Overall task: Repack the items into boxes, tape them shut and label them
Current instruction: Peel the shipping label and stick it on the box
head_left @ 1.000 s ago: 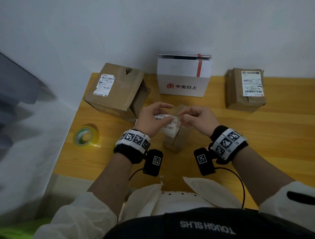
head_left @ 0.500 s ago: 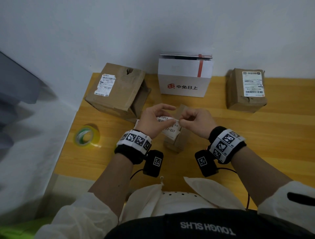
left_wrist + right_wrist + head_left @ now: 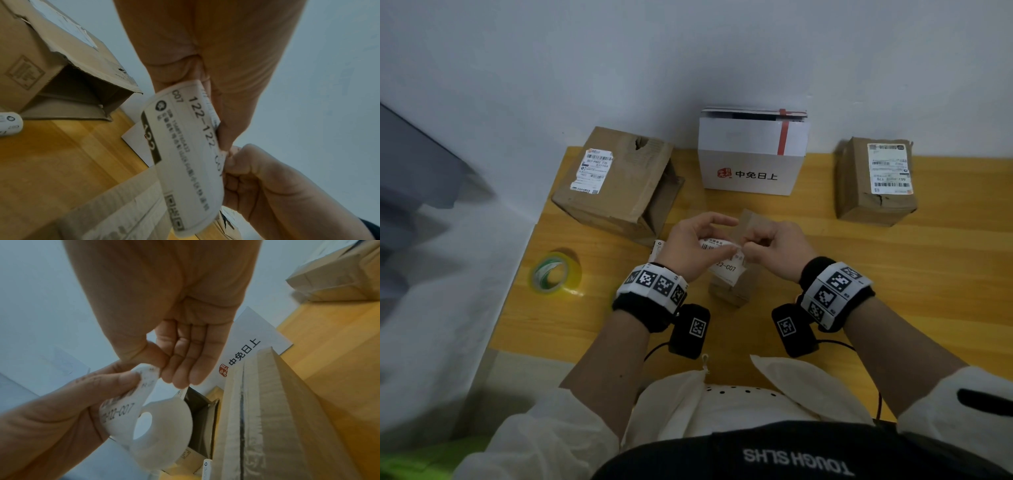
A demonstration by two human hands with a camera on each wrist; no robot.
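From the head view, the left hand (image 3: 693, 248) and right hand (image 3: 774, 251) meet over the small brown box (image 3: 732, 291) standing near the front of the wooden table (image 3: 893, 274), both pinching a curled white label (image 3: 726, 263) between them. Behind stand an open-ended brown box (image 3: 619, 185) at left, a white box (image 3: 753, 154) at centre and a labelled brown box (image 3: 873, 181) at right, with a tape roll (image 3: 554, 274) lying left of the hands. In the left wrist view, the left thumb and fingers grip the label's upper edge (image 3: 185, 154), while the right hand (image 3: 277, 186), curled, nips its far edge; another label roll (image 3: 9, 123) lies on the table beside the open box. In the right wrist view, the right thumb and forefinger (image 3: 162, 365) pinch the label's corner, and the left hand (image 3: 61, 410) holds the printed strip, which curls into a loop (image 3: 160, 426) just above the small box (image 3: 267, 418).
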